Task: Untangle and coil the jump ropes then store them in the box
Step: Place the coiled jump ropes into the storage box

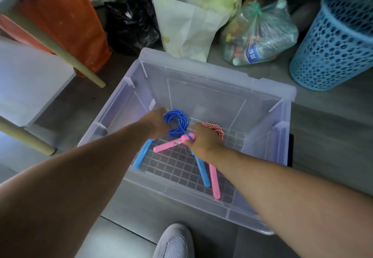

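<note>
Jump ropes (182,121) sat coiled inside the clear box (222,76) on the floor (327,120), the left hand (156,122) gripping the blue coil (173,130) and the right hand (203,139) clamped on a pink handle (168,145) near the red-and-white coil (215,129), with storing apparently under way and release likely next.

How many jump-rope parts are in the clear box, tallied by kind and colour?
Blue handles: 2
Pink handles: 2
Blue rope coil: 1
Red-and-white rope: 1
Total: 6
</note>
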Action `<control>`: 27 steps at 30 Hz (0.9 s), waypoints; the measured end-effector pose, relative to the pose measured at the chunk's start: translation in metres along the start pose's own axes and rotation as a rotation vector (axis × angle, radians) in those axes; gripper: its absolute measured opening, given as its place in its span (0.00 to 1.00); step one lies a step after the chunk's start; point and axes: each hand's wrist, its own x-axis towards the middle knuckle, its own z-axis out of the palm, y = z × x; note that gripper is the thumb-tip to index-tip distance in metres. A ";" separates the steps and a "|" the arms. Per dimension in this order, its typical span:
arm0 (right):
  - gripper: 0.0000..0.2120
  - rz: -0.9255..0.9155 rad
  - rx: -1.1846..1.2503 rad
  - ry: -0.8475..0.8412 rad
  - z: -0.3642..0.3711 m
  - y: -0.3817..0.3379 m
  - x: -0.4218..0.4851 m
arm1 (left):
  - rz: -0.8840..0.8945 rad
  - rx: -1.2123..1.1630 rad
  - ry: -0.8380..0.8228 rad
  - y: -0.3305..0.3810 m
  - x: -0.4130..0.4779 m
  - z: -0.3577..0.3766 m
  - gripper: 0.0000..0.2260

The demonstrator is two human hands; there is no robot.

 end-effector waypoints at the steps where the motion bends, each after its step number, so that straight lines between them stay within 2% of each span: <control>1: 0.12 -0.022 -0.004 -0.001 -0.009 -0.002 -0.010 | 0.030 -0.005 0.016 0.005 -0.006 -0.005 0.22; 5: 0.05 -0.082 0.099 0.033 -0.058 -0.007 -0.069 | 0.178 -0.081 0.073 0.036 -0.043 -0.018 0.15; 9: 0.14 -0.111 0.191 0.170 -0.125 0.004 -0.162 | 0.318 -0.154 0.045 0.086 -0.099 -0.016 0.14; 12: 0.13 -0.074 0.145 0.285 -0.175 0.043 -0.247 | 0.417 -0.144 -0.036 0.140 -0.145 -0.007 0.14; 15: 0.12 0.035 0.062 0.327 -0.214 0.109 -0.328 | 0.538 -0.104 -0.079 0.207 -0.188 0.012 0.12; 20: 0.10 0.343 -0.043 0.146 -0.237 0.241 -0.447 | 0.747 0.062 -0.186 0.323 -0.247 0.073 0.12; 24: 0.08 0.529 0.007 0.089 -0.223 0.336 -0.498 | 0.806 0.231 -0.280 0.384 -0.262 0.166 0.08; 27: 0.12 0.674 0.006 0.037 -0.206 0.393 -0.512 | 0.759 0.309 -0.354 0.406 -0.259 0.250 0.09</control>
